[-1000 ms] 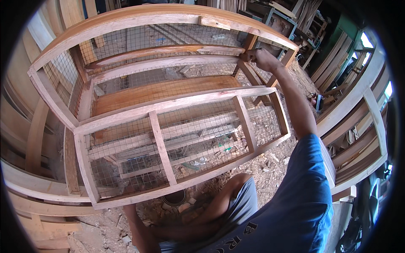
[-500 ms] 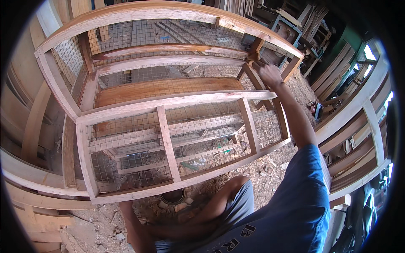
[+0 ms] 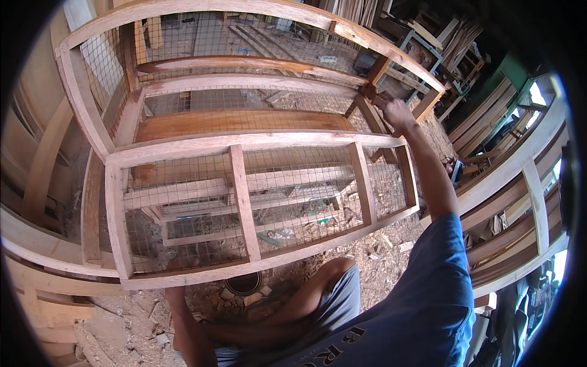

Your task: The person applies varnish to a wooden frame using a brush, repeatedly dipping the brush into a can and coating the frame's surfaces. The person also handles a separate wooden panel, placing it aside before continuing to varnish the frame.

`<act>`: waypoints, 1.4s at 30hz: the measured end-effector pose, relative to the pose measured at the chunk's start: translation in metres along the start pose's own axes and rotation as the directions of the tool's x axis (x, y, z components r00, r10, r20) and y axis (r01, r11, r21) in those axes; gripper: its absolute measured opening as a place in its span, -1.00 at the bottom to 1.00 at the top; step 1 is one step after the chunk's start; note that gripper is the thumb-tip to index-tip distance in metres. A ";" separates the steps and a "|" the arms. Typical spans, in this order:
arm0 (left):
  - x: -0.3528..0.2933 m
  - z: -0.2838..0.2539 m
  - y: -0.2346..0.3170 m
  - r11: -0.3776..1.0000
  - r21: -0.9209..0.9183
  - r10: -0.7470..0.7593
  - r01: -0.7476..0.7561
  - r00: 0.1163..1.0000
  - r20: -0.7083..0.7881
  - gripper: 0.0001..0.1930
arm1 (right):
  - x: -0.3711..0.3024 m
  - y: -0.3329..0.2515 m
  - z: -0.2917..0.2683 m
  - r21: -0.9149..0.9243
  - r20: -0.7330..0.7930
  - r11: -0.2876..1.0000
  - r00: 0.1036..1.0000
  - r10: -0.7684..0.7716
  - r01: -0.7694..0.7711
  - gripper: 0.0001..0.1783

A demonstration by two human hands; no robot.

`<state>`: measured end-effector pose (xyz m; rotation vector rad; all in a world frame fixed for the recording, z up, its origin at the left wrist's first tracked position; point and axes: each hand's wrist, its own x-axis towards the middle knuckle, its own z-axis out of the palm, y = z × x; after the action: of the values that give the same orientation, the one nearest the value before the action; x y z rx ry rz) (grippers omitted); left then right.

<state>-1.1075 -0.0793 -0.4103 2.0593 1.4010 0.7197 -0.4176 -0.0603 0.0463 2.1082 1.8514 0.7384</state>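
A pale wooden frame with wire mesh panels (image 3: 235,202) stands in front of me, tilted in view. Its inner rail and corner post (image 3: 380,68) look darker and glossy. My right hand (image 3: 396,113) reaches over the right side to the inner corner, fingers closed around something small that I cannot make out, against the wood. My left hand (image 3: 178,263) is low behind the mesh by the front bottom rail (image 3: 195,276); wire and shadow hide its fingers. Just beyond my knee, a round dark container (image 3: 243,284) sits on the floor.
Shavings and wood scraps (image 3: 391,241) cover the floor. Slatted wooden frames flank me at left (image 3: 55,257) and right (image 3: 533,183). Stacked boards (image 3: 483,116) lean at the back right, near a blue-grey metal frame (image 3: 422,52). Thin strips (image 3: 260,46) lie behind the mesh frame.
The view has shifted slightly, and the mesh frame sits a little higher and farther left at its near corner. My right hand has moved slightly down along the inner corner.
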 end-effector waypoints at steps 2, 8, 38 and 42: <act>-0.002 0.000 -0.001 1.000 0.002 -0.004 0.004 1.000 0.002 -0.59 | -0.004 -0.003 0.007 -0.048 -0.032 0.999 0.999 0.016 -0.017 -0.46; 0.004 -0.003 0.000 1.000 0.002 -0.017 0.017 1.000 -0.009 -0.60 | -0.003 -0.016 -0.004 0.081 0.004 0.992 0.995 0.101 -0.101 -0.47; 0.009 0.008 0.014 1.000 -0.009 -0.020 0.020 1.000 -0.021 -0.62 | 0.066 -0.056 0.000 -0.029 -0.196 0.994 0.975 -0.105 0.101 -0.71; 0.013 0.013 0.019 1.000 -0.009 0.001 -0.001 1.000 -0.004 -0.62 | 0.038 -0.052 -0.017 0.021 -0.131 0.999 0.990 0.046 -0.044 -0.72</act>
<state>-1.0825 -0.0748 -0.4045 2.0521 1.3968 0.7300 -0.4679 -0.0173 0.0432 2.1672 1.8882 0.8950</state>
